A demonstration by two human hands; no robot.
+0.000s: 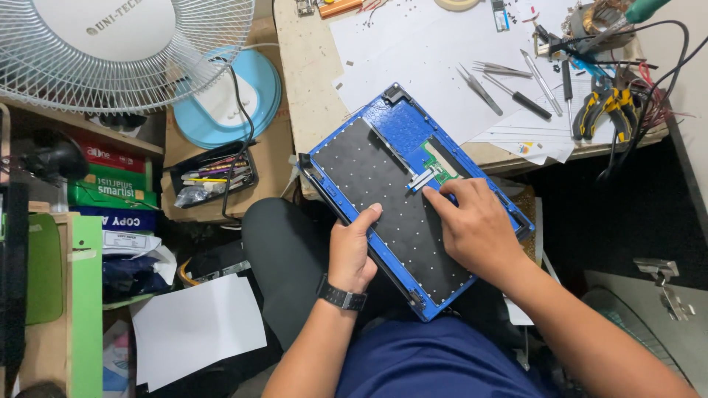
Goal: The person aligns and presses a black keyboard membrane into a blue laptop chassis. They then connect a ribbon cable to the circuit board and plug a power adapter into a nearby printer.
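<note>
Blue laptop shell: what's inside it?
Blue laptop shell holds a black dotted sheet, a green board and a flat ribbon cable. The right hand covers part; beneath the sheet is hidden.

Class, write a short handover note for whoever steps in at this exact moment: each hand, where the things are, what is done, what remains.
Left hand: grips the near edge of the blue panel, thumb on its black sheet.
Right hand: rests on the panel, fingertips at the flat ribbon cable by the green board.
The panel lies tilted on the lap, against the desk.
Tweezers and pliers lie on the desk.
Done: panel is open, inside showing.
Left: the cable; whether it is plugged in cannot be told.
</note>
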